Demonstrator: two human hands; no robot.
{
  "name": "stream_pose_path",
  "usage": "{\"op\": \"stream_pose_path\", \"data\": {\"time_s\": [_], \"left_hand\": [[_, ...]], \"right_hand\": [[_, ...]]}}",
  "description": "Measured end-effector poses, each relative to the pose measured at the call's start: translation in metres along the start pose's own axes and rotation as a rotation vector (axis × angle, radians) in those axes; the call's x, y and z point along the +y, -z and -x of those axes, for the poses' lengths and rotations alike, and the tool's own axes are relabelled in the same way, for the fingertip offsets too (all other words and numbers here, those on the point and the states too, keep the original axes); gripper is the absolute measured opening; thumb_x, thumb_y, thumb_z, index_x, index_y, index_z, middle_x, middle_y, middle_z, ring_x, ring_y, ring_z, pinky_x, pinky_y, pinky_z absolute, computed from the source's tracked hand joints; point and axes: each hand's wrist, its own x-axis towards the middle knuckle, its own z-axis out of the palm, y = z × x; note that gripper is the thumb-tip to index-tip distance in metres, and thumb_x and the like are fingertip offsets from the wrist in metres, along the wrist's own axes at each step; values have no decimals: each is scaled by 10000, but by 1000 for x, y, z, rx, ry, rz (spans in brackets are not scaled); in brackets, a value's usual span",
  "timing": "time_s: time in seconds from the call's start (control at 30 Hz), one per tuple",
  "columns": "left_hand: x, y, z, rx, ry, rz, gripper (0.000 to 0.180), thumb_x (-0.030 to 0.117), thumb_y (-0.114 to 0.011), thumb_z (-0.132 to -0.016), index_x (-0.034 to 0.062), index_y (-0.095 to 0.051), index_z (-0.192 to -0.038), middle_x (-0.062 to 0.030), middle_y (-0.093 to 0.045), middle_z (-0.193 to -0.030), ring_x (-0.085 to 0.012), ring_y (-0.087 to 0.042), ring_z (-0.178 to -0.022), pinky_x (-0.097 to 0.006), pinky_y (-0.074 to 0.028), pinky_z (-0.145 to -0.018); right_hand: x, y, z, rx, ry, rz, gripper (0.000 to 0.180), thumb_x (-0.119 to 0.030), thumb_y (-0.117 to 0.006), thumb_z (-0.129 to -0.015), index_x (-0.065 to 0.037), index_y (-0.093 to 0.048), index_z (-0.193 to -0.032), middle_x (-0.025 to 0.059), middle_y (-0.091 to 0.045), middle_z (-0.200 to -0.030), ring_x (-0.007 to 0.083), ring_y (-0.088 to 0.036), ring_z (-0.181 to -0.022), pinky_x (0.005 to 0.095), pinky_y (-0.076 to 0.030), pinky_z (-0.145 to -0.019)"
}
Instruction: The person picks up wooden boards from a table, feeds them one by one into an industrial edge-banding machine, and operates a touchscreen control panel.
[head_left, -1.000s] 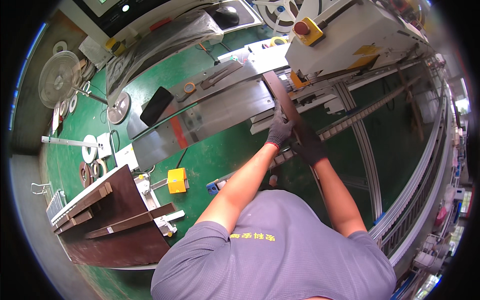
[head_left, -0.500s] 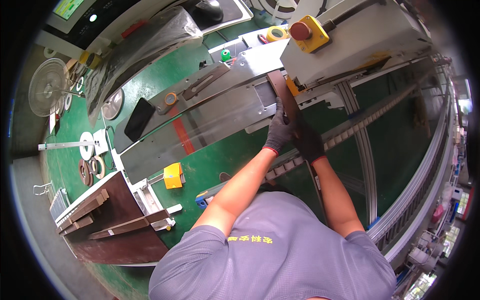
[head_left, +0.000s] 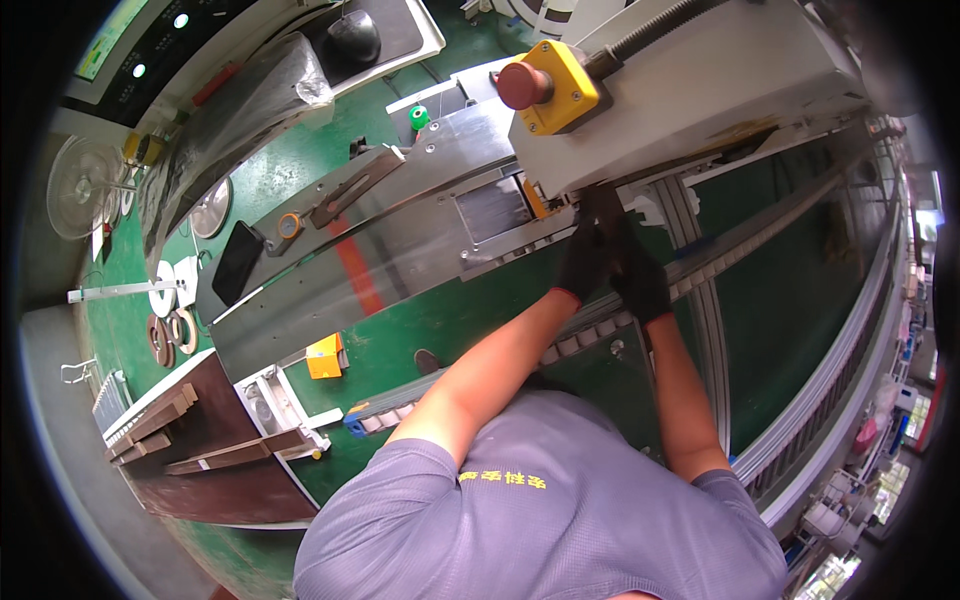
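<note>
Both gloved hands, left hand and right hand, clench a dark strip pointing away under the machine housing.

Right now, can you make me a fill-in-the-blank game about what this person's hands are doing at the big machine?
1. Both hands, left hand and right hand, wear ____ gloves.
2. The round red button sits on a ____ box.
3. The machine table is painted ____.
4. The person's shirt is ____.

Missing words: black; yellow; green; grey
</note>
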Motion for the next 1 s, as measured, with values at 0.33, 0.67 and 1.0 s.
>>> {"op": "stream_pose_path", "data": {"time_s": [0.33,0.67,1.0], "left_hand": [[30,-31,-60,-38,-292,-606,659,320,-750,-771,49,-560,-1341,-251,-660,-1180,-352,-678,-1022,-463,-544,-881],[49,356,280,1193,-593,-414,200,203,-622,-964,17,-621,-1038,-198,-659,-987,-374,-637,-888,-429,-512,-762],[-170,595,602,1948,128,-13,273,211,-789,-779,-8,-652,-864,-112,-691,-795,-255,-641,-608,-387,-522,-567]], "right_hand": [[82,31,-39,-38,-324,425,872,-148,-702,-779,-179,-307,-1556,199,-471,-1472,402,-487,-1299,468,-457,-1045],[13,-67,45,159,62,700,604,-365,-502,-1029,-64,-352,-1531,148,-328,-1593,315,-295,-1472,442,-222,-1195],[-274,-182,59,-280,419,39,588,-309,-549,-981,-112,-380,-1509,214,-394,-1525,382,-436,-1375,446,-380,-1115]]}}
